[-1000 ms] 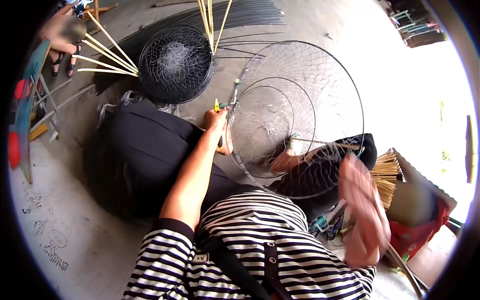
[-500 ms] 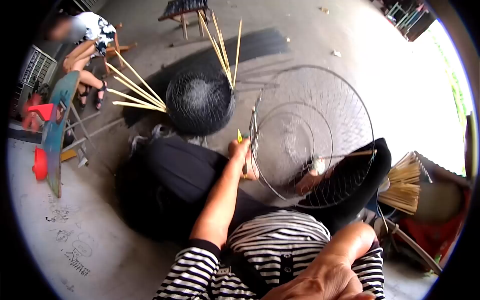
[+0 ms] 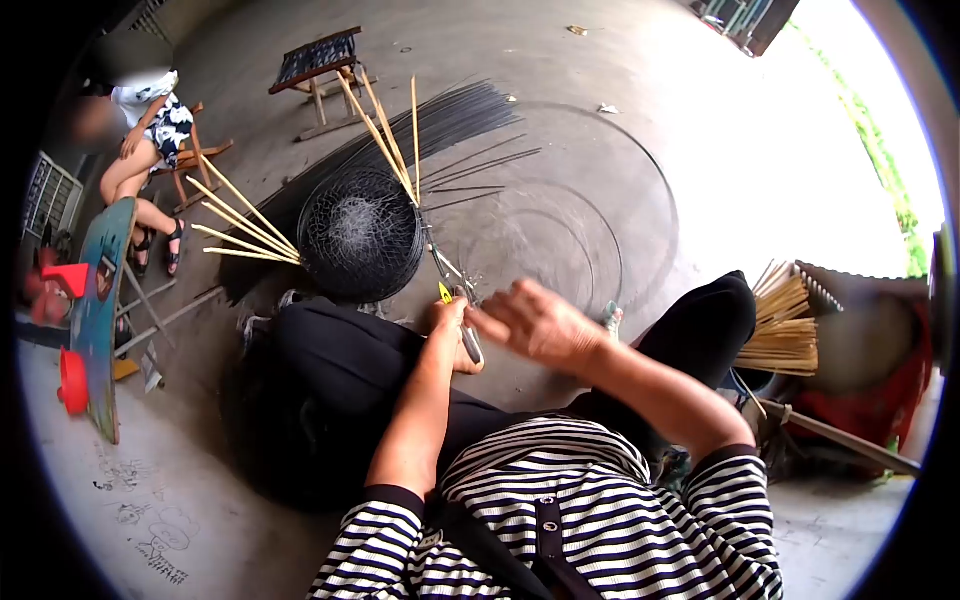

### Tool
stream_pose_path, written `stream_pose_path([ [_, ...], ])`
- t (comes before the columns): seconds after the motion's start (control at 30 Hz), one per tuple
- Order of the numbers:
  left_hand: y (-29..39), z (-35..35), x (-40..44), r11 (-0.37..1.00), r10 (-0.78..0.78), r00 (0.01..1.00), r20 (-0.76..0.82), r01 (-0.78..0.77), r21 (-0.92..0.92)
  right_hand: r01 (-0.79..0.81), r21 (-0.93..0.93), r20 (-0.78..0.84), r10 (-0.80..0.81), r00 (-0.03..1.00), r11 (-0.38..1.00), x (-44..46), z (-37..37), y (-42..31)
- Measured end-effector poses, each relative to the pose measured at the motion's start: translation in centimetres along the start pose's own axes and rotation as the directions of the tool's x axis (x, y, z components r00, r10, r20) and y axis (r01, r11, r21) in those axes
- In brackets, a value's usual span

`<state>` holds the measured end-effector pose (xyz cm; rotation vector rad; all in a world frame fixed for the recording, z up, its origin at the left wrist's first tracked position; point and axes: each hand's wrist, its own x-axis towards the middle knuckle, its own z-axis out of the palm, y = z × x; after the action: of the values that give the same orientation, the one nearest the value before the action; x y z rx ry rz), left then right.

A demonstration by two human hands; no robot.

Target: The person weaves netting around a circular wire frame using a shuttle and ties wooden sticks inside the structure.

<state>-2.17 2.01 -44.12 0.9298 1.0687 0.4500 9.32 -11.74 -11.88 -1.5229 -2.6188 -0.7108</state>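
My left hand [image 3: 452, 316] is closed around a hand tool with a yellow tip [image 3: 445, 292] and a dark handle [image 3: 472, 346]; its exact kind is not clear. Just right of it is my right hand [image 3: 545, 325], smeared by motion, its fingertips near the tool and the wire. A round wire-mesh frame [image 3: 672, 190] with several hoops stands in front of me, faint and blurred. Its near left edge meets my left hand. Beyond my left knee a dark wire-mesh basket [image 3: 360, 235] rests with pale sticks [image 3: 245, 225] standing out from it.
A bundle of dark wires [image 3: 470, 115] lies on the floor behind the basket. A folding stool [image 3: 315, 65] stands beyond. On the left, a seated person [image 3: 150, 130] is near a tilted blue-green board [image 3: 105, 300]. Bundled sticks [image 3: 785, 325] stand at my right.
My right hand has moved from near my chest forward to beside my left hand. The mesh frame has become blurred. The view has shifted, so the basket appears further left and lower.
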Motion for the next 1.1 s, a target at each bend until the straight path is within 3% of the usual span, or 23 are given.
stream_pose_path([
  [0.03,7.1,2.6,-5.4,0.962,-0.261,0.957,-0.125,0.247,-0.118,-0.014,0.003,-0.005,0.014,1.0,1.0,-1.3,0.9,1.8],
  [0.07,4.8,2.4,-3.6,0.97,-0.219,0.974,-0.053,0.211,-0.124,-0.047,-0.077,0.044,0.05,0.998,0.996,-1.9,-0.5,4.1],
  [0.13,5.7,4.1,-5.7,0.956,-0.264,0.965,-0.004,0.261,-0.132,-0.367,0.129,-0.082,0.378,0.922,0.921,-4.2,1.7,8.0],
  [0.17,6.1,4.9,-7.0,0.967,-0.226,0.974,0.028,0.228,-0.113,-0.476,0.185,0.022,0.48,0.877,0.86,-5.5,2.6,10.0],
  [0.27,7.2,6.8,-10.1,0.972,-0.193,0.976,0.099,0.204,-0.12,-0.552,0.226,0.066,0.552,0.831,0.803,-7.7,3.8,12.0],
  [0.37,7.5,7.4,-11.8,0.952,-0.171,0.961,0.217,0.218,-0.215,-0.651,0.092,-0.266,0.648,0.713,0.754,-7.4,1.4,8.0],
  [0.4,7.8,7.6,-12.7,0.939,-0.16,0.955,0.25,0.225,-0.26,-0.704,0.14,-0.266,0.712,0.65,0.696,-7.5,0.8,5.4],
  [0.43,8.4,8.0,-13.8,0.924,-0.126,0.957,0.262,0.209,-0.319,-0.76,0.268,-0.154,0.805,0.572,0.592,-8.1,1.6,2.6],
  [0.47,8.4,8.2,-14.1,0.908,-0.056,0.943,0.327,0.185,-0.377,-0.837,0.364,0.118,0.871,0.476,0.408,-8.2,1.8,-0.7],
  [0.53,9.1,10.1,-16.3,0.89,0.057,0.951,0.305,0.09,-0.447,-0.77,0.62,0.431,0.756,0.493,0.149,-10.1,5.1,-7.0],
  [0.57,9.8,10.5,-17.3,0.882,0.07,0.908,0.414,0.138,-0.451,-0.654,0.746,0.53,0.704,0.473,-0.122,-9.5,4.8,-8.9],
  [0.6,10.1,11.3,-18.5,0.877,0.093,0.912,0.399,0.115,-0.466,-0.612,0.584,0.806,0.468,0.362,-0.534,-9.8,4.1,-9.5],
  [0.67,10.0,12.0,-19.1,0.866,0.092,0.911,0.402,0.126,-0.483,-0.627,0.562,0.827,0.349,0.441,-0.539,-10.6,2.6,-8.8],
  [0.7,10.3,11.8,-18.9,0.848,0.037,0.931,0.363,0.163,-0.504,-0.711,0.673,0.714,0.428,0.554,-0.202,-11.5,1.2,-8.1],
  [0.73,10.6,11.4,-18.0,0.856,0.04,0.953,0.302,0.123,-0.502,-0.802,0.581,0.686,0.449,0.573,0.136,-12.8,0.5,-7.5],
  [0.8,10.0,9.9,-14.4,0.824,0.01,0.979,0.206,0.109,-0.556,-0.807,0.557,0.696,0.421,0.581,0.193,-15.2,-2.2,-5.5],
  [0.83,9.7,9.2,-13.1,0.875,0.008,0.987,0.163,0.073,-0.479,-0.675,0.738,0.555,0.578,0.599,-0.009,-15.5,-3.5,-4.8],
  [0.87,9.0,8.6,-12.1,0.918,0.003,0.992,0.123,0.046,-0.393,-0.46,0.871,0.425,0.731,0.534,-0.171,-15.6,-4.7,-4.3],
  [0.93,8.0,8.8,-11.8,0.988,0.011,0.997,0.079,0.001,-0.152,-0.152,0.987,-0.006,0.947,0.321,0.057,-14.7,-5.5,-2.7],
  [0.97,7.3,9.3,-11.5,0.993,0.045,0.995,0.084,-0.036,-0.112,0.031,0.999,-0.038,0.986,0.165,0.034,-13.1,-7.0,-2.3],
  [1.03,6.6,10.0,-11.7,0.995,0.099,0.99,0.104,-0.097,-0.029,0.379,0.925,-0.057,0.981,0.184,-0.017,-11.9,-10.1,-1.4],
  [1.07,7.4,10.4,-12.3,0.979,0.199,0.976,0.094,-0.202,0.023,0.523,0.847,-0.112,0.928,0.356,-0.099,-12.2,-11.1,-0.9],
  [1.1,8.3,10.7,-12.8,0.95,0.297,0.951,0.089,-0.304,0.074,0.571,0.813,-0.179,0.884,0.432,-0.115,-12.7,-11.8,-0.9],
])
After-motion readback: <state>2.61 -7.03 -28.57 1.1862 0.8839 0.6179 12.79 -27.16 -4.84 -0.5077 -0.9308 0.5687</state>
